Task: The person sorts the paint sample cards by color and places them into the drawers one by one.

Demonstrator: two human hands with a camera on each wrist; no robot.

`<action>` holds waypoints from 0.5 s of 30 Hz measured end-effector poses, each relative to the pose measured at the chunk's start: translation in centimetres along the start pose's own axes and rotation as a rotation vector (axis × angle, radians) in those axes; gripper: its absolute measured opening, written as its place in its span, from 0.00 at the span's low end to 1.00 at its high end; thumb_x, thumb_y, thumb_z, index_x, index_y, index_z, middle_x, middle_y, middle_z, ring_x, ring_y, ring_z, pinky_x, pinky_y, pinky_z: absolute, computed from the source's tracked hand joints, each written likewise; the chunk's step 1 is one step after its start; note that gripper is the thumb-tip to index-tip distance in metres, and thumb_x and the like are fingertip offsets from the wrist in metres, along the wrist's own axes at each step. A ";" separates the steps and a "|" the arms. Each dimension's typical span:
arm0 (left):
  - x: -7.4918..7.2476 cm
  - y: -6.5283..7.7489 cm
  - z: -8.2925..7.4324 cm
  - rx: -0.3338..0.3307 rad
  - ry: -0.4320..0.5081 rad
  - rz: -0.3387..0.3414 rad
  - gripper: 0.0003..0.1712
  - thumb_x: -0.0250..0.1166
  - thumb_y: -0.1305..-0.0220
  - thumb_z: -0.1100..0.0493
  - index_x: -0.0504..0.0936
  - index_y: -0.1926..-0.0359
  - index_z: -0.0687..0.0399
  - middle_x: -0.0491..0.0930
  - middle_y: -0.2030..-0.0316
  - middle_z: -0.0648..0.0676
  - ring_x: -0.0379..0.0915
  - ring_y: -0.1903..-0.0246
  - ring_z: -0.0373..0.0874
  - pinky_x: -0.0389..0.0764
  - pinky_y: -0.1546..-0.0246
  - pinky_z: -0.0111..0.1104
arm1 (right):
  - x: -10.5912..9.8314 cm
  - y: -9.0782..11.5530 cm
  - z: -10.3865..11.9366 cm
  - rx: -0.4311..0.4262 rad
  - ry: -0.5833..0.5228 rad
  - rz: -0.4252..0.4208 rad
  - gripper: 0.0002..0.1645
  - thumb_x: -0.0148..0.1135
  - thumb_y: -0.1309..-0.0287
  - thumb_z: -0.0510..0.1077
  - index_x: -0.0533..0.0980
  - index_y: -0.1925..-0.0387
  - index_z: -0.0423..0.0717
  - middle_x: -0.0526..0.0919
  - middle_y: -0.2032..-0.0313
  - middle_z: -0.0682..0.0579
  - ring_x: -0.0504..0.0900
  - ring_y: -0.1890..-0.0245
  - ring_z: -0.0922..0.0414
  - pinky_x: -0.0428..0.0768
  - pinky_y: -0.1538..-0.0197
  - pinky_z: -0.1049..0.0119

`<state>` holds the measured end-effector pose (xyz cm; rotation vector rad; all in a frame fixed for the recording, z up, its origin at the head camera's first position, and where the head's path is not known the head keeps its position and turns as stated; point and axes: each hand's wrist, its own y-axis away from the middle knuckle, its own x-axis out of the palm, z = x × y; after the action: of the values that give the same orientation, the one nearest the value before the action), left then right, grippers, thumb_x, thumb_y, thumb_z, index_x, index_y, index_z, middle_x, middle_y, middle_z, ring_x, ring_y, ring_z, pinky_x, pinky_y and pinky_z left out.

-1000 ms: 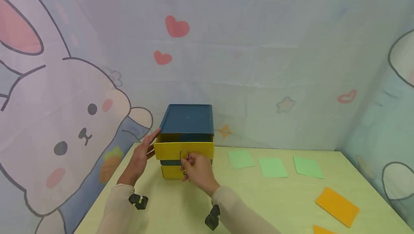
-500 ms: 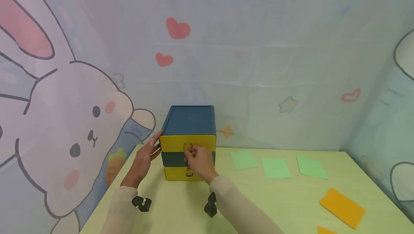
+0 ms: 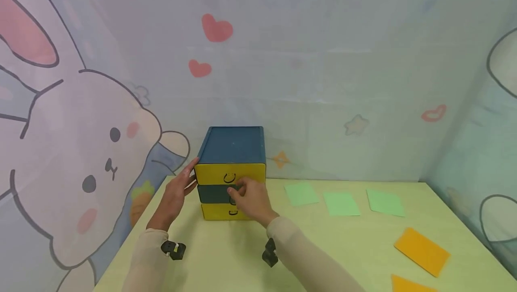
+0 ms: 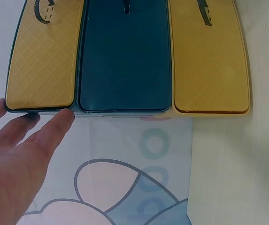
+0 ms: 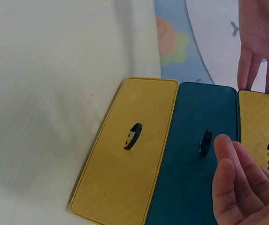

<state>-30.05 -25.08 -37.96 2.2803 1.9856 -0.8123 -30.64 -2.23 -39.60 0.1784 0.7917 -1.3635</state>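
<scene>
No readable text, no legible labels, brands or numbers, no signs in any view

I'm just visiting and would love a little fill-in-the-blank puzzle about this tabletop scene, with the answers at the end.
1. The front of the top drawer is coloured ____.
2. The ____ hand touches the side of the cabinet.
3. On the table lie ____ green paper squares.
4. The flat pieces lying nearer the person than those squares are coloured ____.

Missing words: yellow; left; three; orange.
</scene>
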 end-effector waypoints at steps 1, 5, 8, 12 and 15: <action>0.0 -0.1 0.0 -0.002 -0.002 0.001 0.34 0.31 0.18 0.41 0.51 0.20 0.48 0.45 0.19 0.57 0.52 0.25 0.68 0.62 0.27 0.50 | -0.1 0.0 -0.1 -0.011 0.007 -0.002 0.21 0.62 0.32 0.52 0.80 0.49 0.40 0.86 0.76 0.53 0.79 0.84 0.66 0.83 0.70 0.71; -0.2 -0.1 -0.1 -0.008 -0.001 0.005 0.34 0.31 0.18 0.41 0.51 0.20 0.48 0.45 0.19 0.57 0.52 0.25 0.67 0.62 0.28 0.50 | -0.5 0.2 -0.5 -0.040 0.012 0.012 0.21 0.62 0.33 0.51 0.80 0.49 0.39 0.88 0.73 0.51 0.81 0.80 0.65 0.83 0.70 0.71; -0.2 0.0 0.0 -0.009 -0.002 0.004 0.34 0.32 0.18 0.42 0.51 0.20 0.48 0.45 0.19 0.58 0.52 0.25 0.67 0.62 0.28 0.49 | -1.1 0.6 -0.9 -0.061 0.030 0.033 0.20 0.62 0.33 0.51 0.80 0.50 0.39 0.89 0.71 0.50 0.83 0.77 0.62 0.83 0.69 0.69; -0.2 0.0 0.0 -0.003 -0.008 0.005 0.34 0.31 0.18 0.42 0.50 0.20 0.49 0.45 0.19 0.58 0.52 0.25 0.68 0.62 0.28 0.49 | -2.4 1.2 -2.0 -0.073 0.073 0.043 0.20 0.63 0.34 0.51 0.81 0.50 0.40 0.89 0.70 0.50 0.85 0.74 0.61 0.83 0.68 0.69; -0.1 -0.1 0.0 0.005 -0.013 0.008 0.34 0.31 0.18 0.42 0.50 0.19 0.49 0.45 0.19 0.58 0.52 0.25 0.68 0.62 0.28 0.49 | -3.7 1.6 -3.3 -0.059 0.110 0.046 0.19 0.63 0.34 0.51 0.81 0.51 0.40 0.90 0.69 0.49 0.85 0.74 0.60 0.84 0.68 0.68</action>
<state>-30.10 -25.14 -37.90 2.2782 1.9702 -0.8308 -30.45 2.94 -40.34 0.2258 0.9139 -1.2932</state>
